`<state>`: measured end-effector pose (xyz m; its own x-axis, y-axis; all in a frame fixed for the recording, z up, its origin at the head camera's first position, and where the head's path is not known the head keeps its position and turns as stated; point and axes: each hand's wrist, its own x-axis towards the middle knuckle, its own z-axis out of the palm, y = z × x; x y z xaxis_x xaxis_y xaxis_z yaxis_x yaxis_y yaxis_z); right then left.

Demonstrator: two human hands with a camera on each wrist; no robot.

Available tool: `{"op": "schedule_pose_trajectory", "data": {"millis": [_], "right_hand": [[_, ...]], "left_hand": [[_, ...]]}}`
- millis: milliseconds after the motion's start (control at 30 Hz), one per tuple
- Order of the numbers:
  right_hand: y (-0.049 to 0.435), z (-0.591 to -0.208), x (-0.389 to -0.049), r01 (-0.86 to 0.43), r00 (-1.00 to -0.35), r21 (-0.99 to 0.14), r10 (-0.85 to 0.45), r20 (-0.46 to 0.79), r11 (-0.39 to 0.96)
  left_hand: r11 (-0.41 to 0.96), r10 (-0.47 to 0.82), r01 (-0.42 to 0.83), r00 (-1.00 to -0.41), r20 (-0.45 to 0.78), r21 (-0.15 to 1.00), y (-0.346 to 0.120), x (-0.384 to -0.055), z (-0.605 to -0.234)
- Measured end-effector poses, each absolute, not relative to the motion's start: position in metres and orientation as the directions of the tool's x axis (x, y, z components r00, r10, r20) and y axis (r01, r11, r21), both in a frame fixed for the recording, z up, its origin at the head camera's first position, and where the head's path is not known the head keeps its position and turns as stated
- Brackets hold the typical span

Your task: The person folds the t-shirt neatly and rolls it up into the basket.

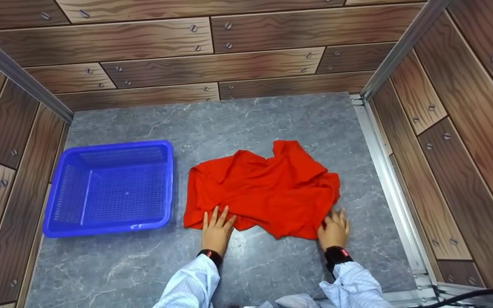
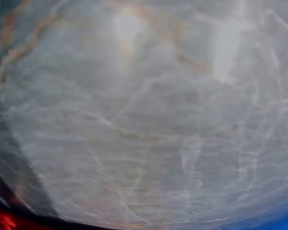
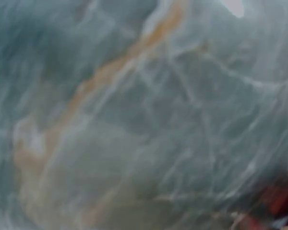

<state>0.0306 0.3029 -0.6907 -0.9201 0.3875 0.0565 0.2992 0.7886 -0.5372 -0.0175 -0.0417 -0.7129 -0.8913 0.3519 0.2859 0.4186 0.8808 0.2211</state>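
A crumpled red garment (image 1: 263, 188), seemingly a T-shirt, lies spread in uneven folds on the grey marbled tabletop (image 1: 229, 124). My left hand (image 1: 217, 231) rests with fingers spread and straight on its lower left edge. At the lower right corner, my right hand (image 1: 334, 229) touches the cloth's edge on the thumb side, while its other fingers lie on the tabletop. Neither hand shows in its wrist view; the left wrist view holds mostly tabletop (image 2: 144, 120), and the right one a blurred tabletop (image 3: 134, 120) with a dark red patch in the lower corner.
To the left of the garment stands a blue plastic basket (image 1: 170, 188) with perforated sides and bottom. Wood-patterned panels (image 1: 156, 40) close off the back and both sides. A metal rail (image 1: 385, 179) runs along the right edge, and a black cable (image 1: 473, 294) is at the lower right.
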Motion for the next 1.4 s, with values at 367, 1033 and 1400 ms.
{"op": "schedule_pose_trajectory", "data": {"millis": [367, 1033, 1400], "right_hand": [[0.332, -0.662, 0.04, 0.249, -0.787, -0.684, 0.555, 0.269, 0.685], [0.35, -0.684, 0.074, 0.439, -0.782, -0.6, 0.613, 0.113, 0.669], [0.351, -0.647, -0.046, 0.215, -0.882, -0.605, 0.418, 0.217, 0.767]], "left_hand": [[0.82, 0.358, 0.478, -0.857, 0.37, 0.315, -0.064, -0.015, -0.702], [0.784, 0.47, 0.575, -0.797, 0.38, 0.235, -0.086, 0.002, -0.709], [0.876, 0.298, 0.404, -0.882, 0.365, 0.262, -0.047, -0.078, -0.67]]}}
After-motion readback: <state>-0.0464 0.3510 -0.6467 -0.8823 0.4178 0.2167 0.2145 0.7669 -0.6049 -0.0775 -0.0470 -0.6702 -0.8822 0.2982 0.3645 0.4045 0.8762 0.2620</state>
